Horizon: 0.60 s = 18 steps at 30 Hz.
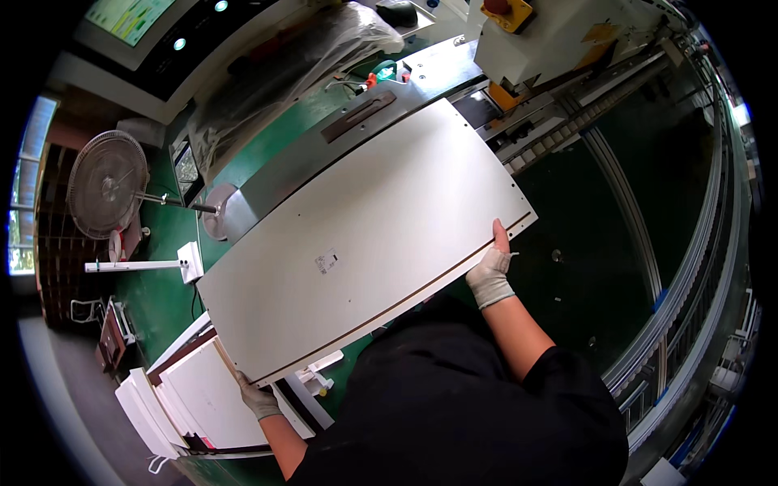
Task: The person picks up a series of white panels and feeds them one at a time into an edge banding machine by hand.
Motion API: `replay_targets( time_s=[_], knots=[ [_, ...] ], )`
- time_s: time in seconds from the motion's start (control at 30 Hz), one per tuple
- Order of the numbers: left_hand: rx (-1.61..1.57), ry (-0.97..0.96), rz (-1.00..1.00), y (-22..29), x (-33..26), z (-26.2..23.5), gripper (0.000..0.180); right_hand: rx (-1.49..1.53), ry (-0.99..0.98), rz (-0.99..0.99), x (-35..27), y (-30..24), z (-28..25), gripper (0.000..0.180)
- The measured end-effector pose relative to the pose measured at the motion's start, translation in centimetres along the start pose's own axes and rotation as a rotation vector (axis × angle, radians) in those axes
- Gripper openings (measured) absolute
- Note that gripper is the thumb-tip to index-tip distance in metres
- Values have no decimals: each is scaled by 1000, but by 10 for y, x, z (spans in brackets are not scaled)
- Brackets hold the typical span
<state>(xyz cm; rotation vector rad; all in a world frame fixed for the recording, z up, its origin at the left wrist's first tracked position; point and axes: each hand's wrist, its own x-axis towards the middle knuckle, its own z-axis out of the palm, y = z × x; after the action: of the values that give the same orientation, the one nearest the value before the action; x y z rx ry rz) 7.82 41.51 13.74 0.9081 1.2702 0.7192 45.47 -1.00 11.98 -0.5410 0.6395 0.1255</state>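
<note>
We are carrying the white panel [365, 243] toward the machine table [324, 146] — left hand [259, 399] and right hand [491, 271] each closed on its near edge — next likely calling for a level set-down.

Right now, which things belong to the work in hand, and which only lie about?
In hand: white panel, left hand, right hand, grey machine table.
Lying about: fan, stacked white boards, plastic sheet.
</note>
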Motion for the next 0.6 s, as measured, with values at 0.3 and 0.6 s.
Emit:
replay_targets(
  time_s=[0.3,0.6],
  knots=[
    [-73,50,-213,-26,-62,75,52,-15,-15,9,50,-67,1,59],
    [-78,39,-343,-80,-110,142,53,-271,1,-258,139,-174,-21,50]
  ],
)
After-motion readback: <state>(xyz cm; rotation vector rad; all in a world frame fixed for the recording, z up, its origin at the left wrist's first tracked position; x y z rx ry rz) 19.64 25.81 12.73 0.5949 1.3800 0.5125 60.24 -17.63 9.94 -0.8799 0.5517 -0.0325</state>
